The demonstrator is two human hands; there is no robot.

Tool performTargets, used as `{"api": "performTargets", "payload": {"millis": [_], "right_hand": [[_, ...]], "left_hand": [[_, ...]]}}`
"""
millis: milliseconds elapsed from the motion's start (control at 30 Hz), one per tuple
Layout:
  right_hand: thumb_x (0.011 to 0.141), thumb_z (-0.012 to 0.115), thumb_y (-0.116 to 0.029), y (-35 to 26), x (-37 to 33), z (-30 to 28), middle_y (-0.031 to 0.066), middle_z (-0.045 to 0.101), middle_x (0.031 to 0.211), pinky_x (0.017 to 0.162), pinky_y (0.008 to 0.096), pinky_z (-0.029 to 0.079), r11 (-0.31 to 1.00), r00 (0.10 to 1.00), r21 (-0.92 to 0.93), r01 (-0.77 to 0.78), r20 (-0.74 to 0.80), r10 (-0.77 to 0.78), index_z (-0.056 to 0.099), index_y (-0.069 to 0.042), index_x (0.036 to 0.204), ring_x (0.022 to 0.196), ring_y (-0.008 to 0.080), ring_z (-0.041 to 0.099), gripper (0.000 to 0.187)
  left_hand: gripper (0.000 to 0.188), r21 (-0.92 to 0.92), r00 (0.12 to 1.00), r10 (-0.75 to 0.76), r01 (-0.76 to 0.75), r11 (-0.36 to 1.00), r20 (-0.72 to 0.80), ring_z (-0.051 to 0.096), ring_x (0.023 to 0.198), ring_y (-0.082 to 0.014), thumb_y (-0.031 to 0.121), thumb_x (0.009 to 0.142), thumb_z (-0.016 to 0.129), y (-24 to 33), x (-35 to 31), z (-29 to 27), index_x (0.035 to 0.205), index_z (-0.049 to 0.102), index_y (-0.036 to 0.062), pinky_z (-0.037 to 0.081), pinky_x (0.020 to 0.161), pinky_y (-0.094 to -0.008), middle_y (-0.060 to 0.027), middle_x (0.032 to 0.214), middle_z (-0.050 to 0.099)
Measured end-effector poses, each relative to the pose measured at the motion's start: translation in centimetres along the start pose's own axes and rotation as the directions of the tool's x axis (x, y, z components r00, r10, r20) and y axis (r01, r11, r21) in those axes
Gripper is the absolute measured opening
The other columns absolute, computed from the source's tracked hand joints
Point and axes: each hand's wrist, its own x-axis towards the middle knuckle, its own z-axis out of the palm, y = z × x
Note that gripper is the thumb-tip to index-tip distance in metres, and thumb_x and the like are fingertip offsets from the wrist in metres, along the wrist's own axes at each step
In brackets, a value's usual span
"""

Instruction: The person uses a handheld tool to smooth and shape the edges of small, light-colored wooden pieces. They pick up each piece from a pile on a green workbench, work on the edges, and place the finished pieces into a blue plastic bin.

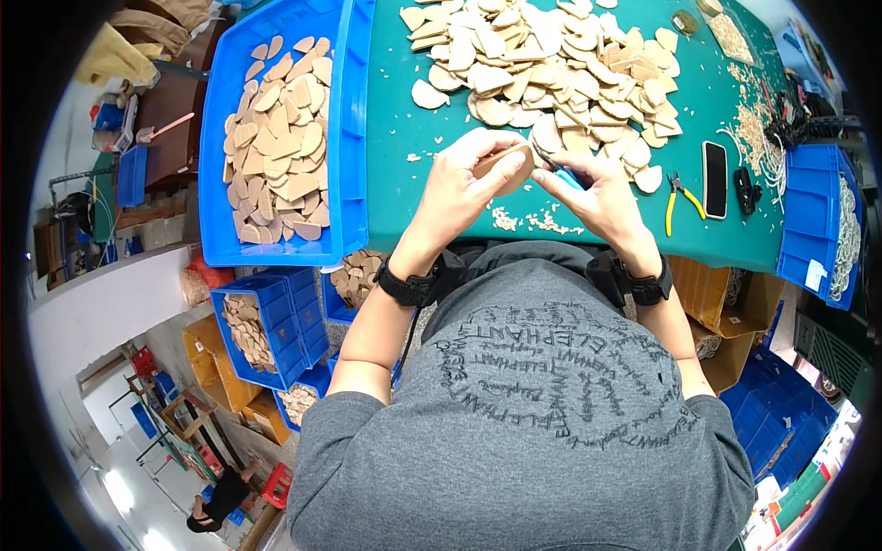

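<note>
My left hand is closed around a flat, tan, rounded piece, thumb on its near face. Close beside it, my right hand grips a small blue-handled tool. The tool's dark tip points at the piece's edge; the fingers hide its exact kind, and I cannot tell whether tip and piece touch. Just beyond both hands lies a large heap of similar tan pieces. Small pale scraps are scattered on the green tabletop below the hands.
A blue bin with many tan pieces stands at the left. To the right lie yellow-handled cutters, a phone and a black cable. Another blue bin holds pale cord. Stacked bins flank me below the table.
</note>
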Motion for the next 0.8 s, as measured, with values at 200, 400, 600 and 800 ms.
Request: {"api": "performTargets", "payload": {"millis": [200,400,600,800], "right_hand": [[0.083,0.072,-0.029,0.1,-0.2,-2.4,-0.0011,0.057,0.066,0.053,0.0206,0.038,0.998,0.992,0.028,-0.052,-0.112,0.055,0.066,-0.004,0.094,0.059,0.0042,0.049,0.028],[0.084,0.072,-0.028,3.1,-1.0,-4.5,-0.0041,0.054,0.067,0.053,0.0195,0.035,0.988,0.979,0.127,-0.092,-0.168,0.112,0.067,-0.002,0.095,0.06,0.0028,0.046,0.029],[0.083,0.072,-0.024,4.2,-1.1,-5.4,-0.0037,0.055,0.067,0.054,0.0198,0.036,0.986,0.982,0.135,-0.099,-0.145,0.118,0.068,0.0,0.095,0.061,0.0031,0.045,0.027],[0.081,0.073,-0.024,4.6,-2.1,-7.0,-0.0009,0.06,0.07,0.055,0.0199,0.039,0.981,0.975,0.135,-0.137,-0.156,0.158,0.068,-0.001,0.098,0.06,0.0039,0.049,0.029]], "left_hand": [[0.024,-0.135,0.963,-0.182,0.156,0.978,-0.201,0.06,0.08,-0.0075,0.024,0.091,0.061,0.5,-0.4,-2.4,0.106,0.065,0.0061,0.047,0.058,-0.0196,-0.0014,0.093,0.065],[0.046,0.569,0.406,0.412,0.433,0.699,-0.816,0.058,0.096,-0.0224,0.03,0.086,0.067,-6.7,-0.4,-13.0,0.115,0.057,-0.0047,0.046,0.084,-0.0354,-0.0152,0.105,0.063],[0.075,0.407,0.859,-0.156,0.382,0.83,-0.488,0.057,0.097,-0.0336,0.046,0.07,0.077,-14.9,7.1,-0.3,0.119,0.052,-0.005,0.046,0.085,-0.0405,-0.0221,0.107,0.058],[0.055,0.218,0.756,-0.337,0.528,0.821,-0.562,0.064,0.078,-0.0269,0.038,0.068,0.079,-16.6,9.9,4.8,0.102,0.057,0.0016,0.049,0.074,-0.0389,-0.0073,0.078,0.066]]}}
